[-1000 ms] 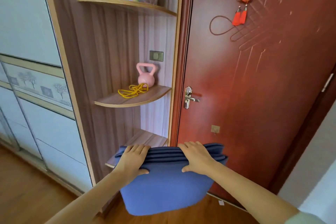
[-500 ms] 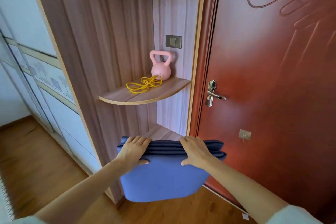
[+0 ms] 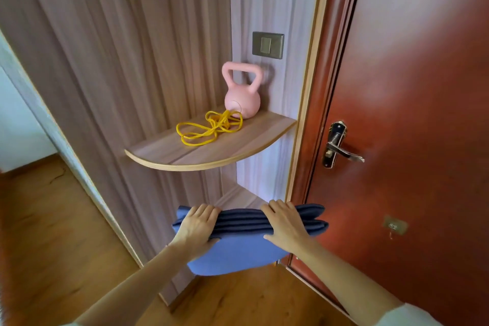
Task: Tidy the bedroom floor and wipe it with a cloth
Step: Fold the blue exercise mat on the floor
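A folded blue mat [image 3: 238, 251] is held upright in front of the lower corner shelf [image 3: 238, 197], its folded edges facing up. My left hand [image 3: 197, 227] grips its top edge on the left, fingers over the folds and thumb on the near face. My right hand [image 3: 287, 222] grips the top edge on the right in the same way. The mat's lower part hangs above the wooden floor [image 3: 66, 233]. Most of the lower shelf is hidden behind the mat.
The middle corner shelf [image 3: 211, 151] above carries a pink kettlebell [image 3: 242, 99] and a yellow cord [image 3: 209, 127]. A red door [image 3: 410, 114] with a metal handle [image 3: 340, 147] stands close on the right. The wardrobe side panel [image 3: 105, 61] is on the left.
The view has moved closer to the shelves and tilted down. Both hands keep the same grip on the mat, which now sits nearer the lower shelf.
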`<state>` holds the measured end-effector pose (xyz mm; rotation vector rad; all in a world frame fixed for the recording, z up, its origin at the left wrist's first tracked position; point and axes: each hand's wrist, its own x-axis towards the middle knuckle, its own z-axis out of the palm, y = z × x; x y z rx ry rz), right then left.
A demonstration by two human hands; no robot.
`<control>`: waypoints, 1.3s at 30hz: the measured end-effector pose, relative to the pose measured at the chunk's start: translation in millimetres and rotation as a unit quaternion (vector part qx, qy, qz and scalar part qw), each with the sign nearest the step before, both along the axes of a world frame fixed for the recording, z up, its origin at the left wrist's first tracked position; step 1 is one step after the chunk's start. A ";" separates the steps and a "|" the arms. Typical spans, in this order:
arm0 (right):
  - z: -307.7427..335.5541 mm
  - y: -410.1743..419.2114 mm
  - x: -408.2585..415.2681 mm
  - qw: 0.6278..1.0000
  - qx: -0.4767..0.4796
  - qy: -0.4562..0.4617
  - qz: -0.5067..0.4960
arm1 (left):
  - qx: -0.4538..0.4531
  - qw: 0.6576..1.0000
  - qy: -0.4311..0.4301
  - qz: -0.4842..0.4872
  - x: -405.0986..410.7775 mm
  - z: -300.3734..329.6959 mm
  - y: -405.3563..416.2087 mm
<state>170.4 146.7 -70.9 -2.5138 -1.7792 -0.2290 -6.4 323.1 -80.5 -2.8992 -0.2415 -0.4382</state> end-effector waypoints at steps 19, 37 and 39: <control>-81.8 107.0 153.4 0.984 0.005 0.020 0.177 | -0.085 0.963 -0.035 0.255 113.4 -88.9 20.7; -202.0 202.5 222.8 0.925 0.207 0.010 0.318 | 0.026 0.920 -0.098 0.377 170.8 -177.2 52.1; -212.4 200.8 228.4 0.911 0.240 -0.001 0.337 | 0.018 0.914 -0.103 0.392 175.1 -193.0 41.9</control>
